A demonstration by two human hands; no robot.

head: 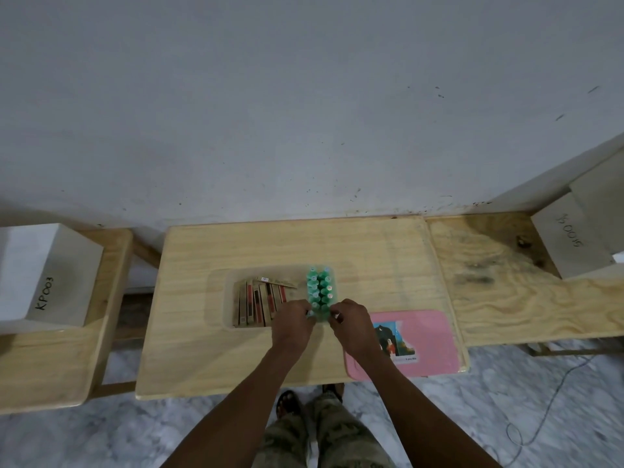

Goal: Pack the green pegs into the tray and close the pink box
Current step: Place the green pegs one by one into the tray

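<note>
A narrow clear tray [332,278] stands on the wooden table, filled with two rows of several green pegs [319,288] standing upright. My left hand [293,320] pinches the tray's near left corner, and my right hand [349,320] pinches its near right corner. The pink box [429,342] lies flat to the right of my right hand, with a picture label on top. My right forearm covers the box's left edge.
A clear bin [219,298] left of the tray holds several brown and red packs [260,304]. White boxes marked in black stand on side benches at far left [44,275] and far right [567,241]. A wall rises right behind the table.
</note>
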